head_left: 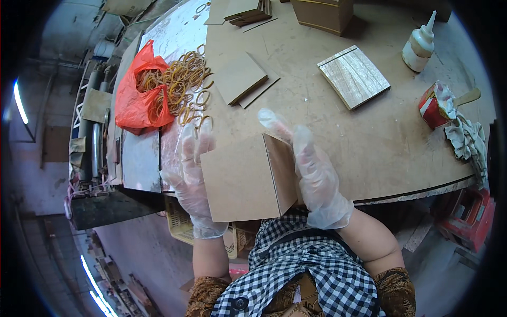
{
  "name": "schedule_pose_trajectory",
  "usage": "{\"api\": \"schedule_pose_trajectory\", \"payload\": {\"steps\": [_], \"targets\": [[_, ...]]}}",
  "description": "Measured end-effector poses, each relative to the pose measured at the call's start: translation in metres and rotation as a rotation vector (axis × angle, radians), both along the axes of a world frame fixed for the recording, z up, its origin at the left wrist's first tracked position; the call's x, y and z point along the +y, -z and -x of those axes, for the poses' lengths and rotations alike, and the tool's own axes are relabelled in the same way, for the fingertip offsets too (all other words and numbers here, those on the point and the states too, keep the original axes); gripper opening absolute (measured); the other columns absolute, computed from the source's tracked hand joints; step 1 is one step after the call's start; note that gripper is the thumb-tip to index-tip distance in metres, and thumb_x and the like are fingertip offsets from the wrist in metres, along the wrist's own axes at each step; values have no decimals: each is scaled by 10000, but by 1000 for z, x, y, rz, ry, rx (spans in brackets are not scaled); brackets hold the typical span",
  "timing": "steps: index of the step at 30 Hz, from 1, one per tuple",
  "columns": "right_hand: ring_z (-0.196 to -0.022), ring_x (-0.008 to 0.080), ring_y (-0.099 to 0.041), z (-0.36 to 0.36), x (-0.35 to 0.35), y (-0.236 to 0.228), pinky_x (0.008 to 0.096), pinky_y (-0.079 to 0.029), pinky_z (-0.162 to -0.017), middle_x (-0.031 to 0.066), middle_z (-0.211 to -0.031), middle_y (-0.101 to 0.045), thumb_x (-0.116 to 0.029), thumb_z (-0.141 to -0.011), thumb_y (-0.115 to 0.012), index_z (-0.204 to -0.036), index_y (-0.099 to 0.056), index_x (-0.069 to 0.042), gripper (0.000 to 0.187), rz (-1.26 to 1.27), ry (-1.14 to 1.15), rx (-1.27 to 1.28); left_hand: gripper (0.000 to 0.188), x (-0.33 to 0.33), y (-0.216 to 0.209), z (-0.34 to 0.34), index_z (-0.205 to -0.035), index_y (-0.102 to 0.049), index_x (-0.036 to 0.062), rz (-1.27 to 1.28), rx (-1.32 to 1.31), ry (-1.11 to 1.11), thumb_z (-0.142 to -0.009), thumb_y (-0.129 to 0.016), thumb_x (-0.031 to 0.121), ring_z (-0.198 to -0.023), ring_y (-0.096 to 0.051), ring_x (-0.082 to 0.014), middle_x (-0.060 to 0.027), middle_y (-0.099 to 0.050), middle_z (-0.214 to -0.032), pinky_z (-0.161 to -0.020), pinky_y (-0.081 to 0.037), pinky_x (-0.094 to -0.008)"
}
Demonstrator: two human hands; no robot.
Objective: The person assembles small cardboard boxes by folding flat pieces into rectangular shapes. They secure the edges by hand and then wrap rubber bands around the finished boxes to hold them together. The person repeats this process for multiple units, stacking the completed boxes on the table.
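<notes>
Brown fibreboard panels (248, 177), joined at a right angle into a corner piece, sit in your grasp at the near edge of the round worktable (369, 137), partly over its rim and just above your checked apron. Your left hand (193, 174), in a clear disposable glove, clamps the outer edge of the wide flat panel, fingers curled over its far side; your right hand (317, 177), gloved the same way, presses flat against the upright panel with fingers extended and closed on its top edge. Beyond your left hand lies a loose heap of tan rubber bands (185, 84) spilling from a red plastic bag (138, 92). Near the middle of the table rest two stacked flat boards (245, 79), and to their right a square wood-grain panel (354, 75). Farther back stand more board offcuts (248, 11) and a brown box (322, 11). On the far right you have a white glue bottle (420, 45) with a pointed nozzle, a red tin (433, 108) holding a stick, and a crumpled grey rag (467, 140) beside it. The tabletop is bare, scuffed board flecked with dried glue. Left of it is a metal machine frame (92, 137), with grey concrete floor below and strip lights reflecting at the left.
</notes>
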State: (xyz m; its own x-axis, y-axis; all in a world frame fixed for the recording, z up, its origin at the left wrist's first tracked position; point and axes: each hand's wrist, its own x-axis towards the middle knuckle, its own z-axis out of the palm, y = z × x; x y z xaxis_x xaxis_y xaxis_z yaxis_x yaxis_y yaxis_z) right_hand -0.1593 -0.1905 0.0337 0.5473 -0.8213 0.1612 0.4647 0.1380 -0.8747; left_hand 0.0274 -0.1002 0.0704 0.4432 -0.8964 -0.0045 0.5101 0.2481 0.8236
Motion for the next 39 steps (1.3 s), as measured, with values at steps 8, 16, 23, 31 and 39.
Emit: {"api": "schedule_pose_trajectory", "payload": {"steps": [8, 16, 23, 31, 39], "targets": [[-1479, 331, -276, -8, 16, -22, 414, -231, -1193, 232, -1566, -321, -265, -969, -617, -1514, -265, 67, 730, 426, 112, 255, 702, 6, -2, 34, -1523, -334, 83, -102, -376, -109, -945, -562, 409, -1478, -271, -290, -157, -317, -1583, -1218, -213, -471], [-1462, 310, -303, -10, 16, -13, 411, -229, -1195, 225, -1556, -331, -197, -979, -588, -1507, -265, 61, 671, 409, 63, 275, 737, 3, -7, 34, -1533, -317, 57, -114, -336, -87, -869, -588, 228, -1485, -258, -267, -128, -308, -1589, -1216, -219, -436], [-1435, 387, -333, -10, 18, -15, 429, -257, -1184, 231, -1539, -359, -253, -1002, -536, -1503, -296, 47, 631, 424, 127, 282, 689, 5, -8, 33, -1543, -305, 61, -74, -304, -34, -915, -557, 195, -1476, -278, -265, -118, -310, -1592, -1212, -226, -416], [-1496, 283, -241, 5, 8, -15, 353, -162, -1217, 174, -1604, -282, -599, -1007, -385, -1532, -273, 30, 827, 235, -2, 130, 1011, 8, 6, 19, -1607, -107, 154, 42, -178, -31, -878, -381, 800, -1456, -276, -285, -109, -198, -1644, -1209, -196, -457], [-1477, 201, -273, 15, 4, 0, 322, -170, -1220, 127, -1550, -394, -585, -1009, -410, -1532, -315, -3, 789, -178, 119, -26, 1070, 35, 35, -2, -1603, -93, 147, 49, -21, -119, -840, -445, 810, -1479, -228, -295, -124, -184, -1637, -1212, -205, -481]]}}
